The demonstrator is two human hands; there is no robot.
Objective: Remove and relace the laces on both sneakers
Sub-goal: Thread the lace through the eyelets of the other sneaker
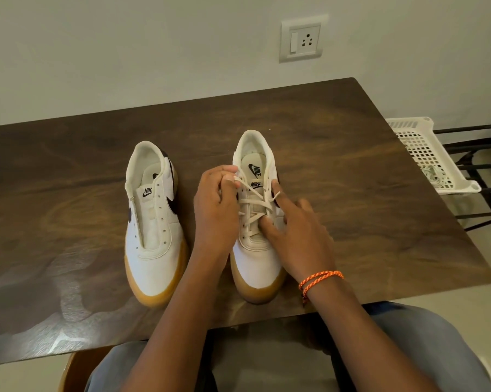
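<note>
So two sneakers sit toes-near on the brown table. The left sneaker has bare eyelets, no lace in it at all. The right sneaker is the one being worked on, its lace crossing through the eyelets up the middle.

Left hand is curled up at the top left eyelet, thumb and fingers pinching the lace end there. Right hand is mostly spread, fingertips resting on the crossings lower down, with the index finger hooked under a strand on the right side. Can't tell from this alone whether the lace is going in or coming out.

My take on doing this bit well: keep the right hand holding the shoe and the lower crossings still, work one eyelet at a time, and pull straight along the hole so the tip doesn't fray. Keep both ends even.

There's a white basket off the right edge, with what looks like a lace inside.
</note>
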